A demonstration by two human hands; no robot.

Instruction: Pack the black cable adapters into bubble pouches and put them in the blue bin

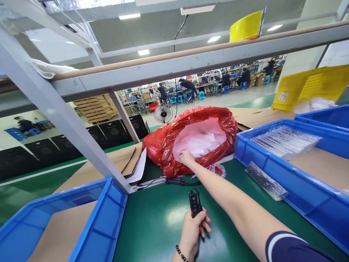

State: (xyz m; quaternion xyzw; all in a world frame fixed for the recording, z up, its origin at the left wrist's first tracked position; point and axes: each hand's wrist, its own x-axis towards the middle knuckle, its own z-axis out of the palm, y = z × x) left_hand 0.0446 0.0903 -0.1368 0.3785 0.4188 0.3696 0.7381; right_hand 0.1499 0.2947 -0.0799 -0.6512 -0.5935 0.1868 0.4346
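Note:
Low in the middle, my left hand (192, 229) is closed around a small black controller (194, 203) with buttons and a bundled black cable. A beaded bracelet is on that wrist. My right hand (187, 158) reaches forward into the mouth of a red plastic bag (159, 145). Its fingers are curled against the clear and whitish plastic bags (203, 140) inside. Whether it grips one of them is too unclear to make out. Just below the red bag's rim lies a small clear bag with red print (218, 170).
Blue bins stand at left (109, 218) and right (272, 182); the right one holds bubble-wrapped packs (285, 142). Another bubble-wrapped pack (265, 181) lies beside it on the green tabletop (152, 225). A metal post (68, 109) rises at left. Cables run behind.

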